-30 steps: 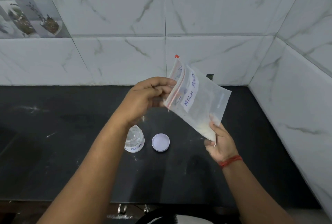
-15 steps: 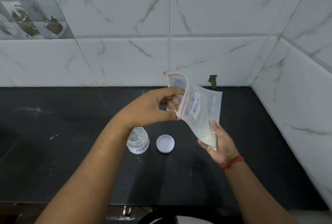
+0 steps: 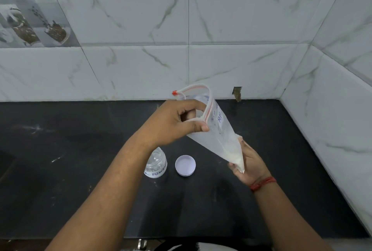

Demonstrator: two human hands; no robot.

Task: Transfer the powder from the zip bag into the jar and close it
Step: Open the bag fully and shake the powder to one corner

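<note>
Wider now than half a second ago, the mouth of the zip bag has been pulled into a loop, and the bag has tipped further, its mouth leaning to the left.

On the left, the left forearm reaches in from the near left corner across the black counter. The left hand is up over the counter, thumb and fingers pinched shut on the near lip of the bag's mouth, with the red-striped zip strip curling up and over behind the knuckles.

Just below that wrist stands the clear jar, upright and open, its label reading "POWD" before the arm cuts it off. Right beside it, close but not touching, the white lid lies flat on the counter.

Further right, the bag slopes down to its bottom corner, where white powder has gathered. The right hand, palm up with a red thread at the wrist, is closed on that lower corner, fingers behind the plastic. Both hands hold the bag in the air, to the right of the jar.
</note>
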